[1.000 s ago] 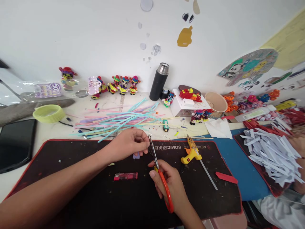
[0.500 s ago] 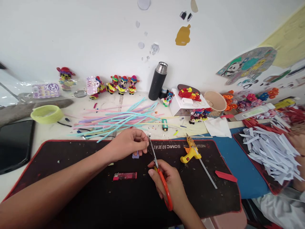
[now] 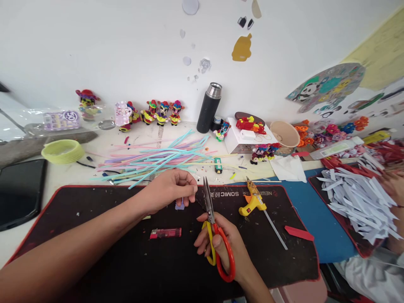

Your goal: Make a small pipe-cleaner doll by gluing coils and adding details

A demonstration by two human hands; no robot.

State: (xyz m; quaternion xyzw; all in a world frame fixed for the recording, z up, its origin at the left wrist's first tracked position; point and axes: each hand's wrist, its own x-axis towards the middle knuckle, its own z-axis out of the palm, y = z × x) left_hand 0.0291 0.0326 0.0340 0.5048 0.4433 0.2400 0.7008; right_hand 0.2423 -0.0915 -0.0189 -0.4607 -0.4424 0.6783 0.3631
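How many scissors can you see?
1 pair: the red-and-yellow-handled scissors, held in the right hand above the black mat. Others could be hidden from view.

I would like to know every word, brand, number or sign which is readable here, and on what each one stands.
"SOMIC": on the mat.
"NEW", rest of the word unclear: on the mat, near the glue gun.
"50" or "05", order uncertain: on the left purple card.
Too small or blurred: the mat's Chinese characters, that card's other print, the right purple card, the white box.
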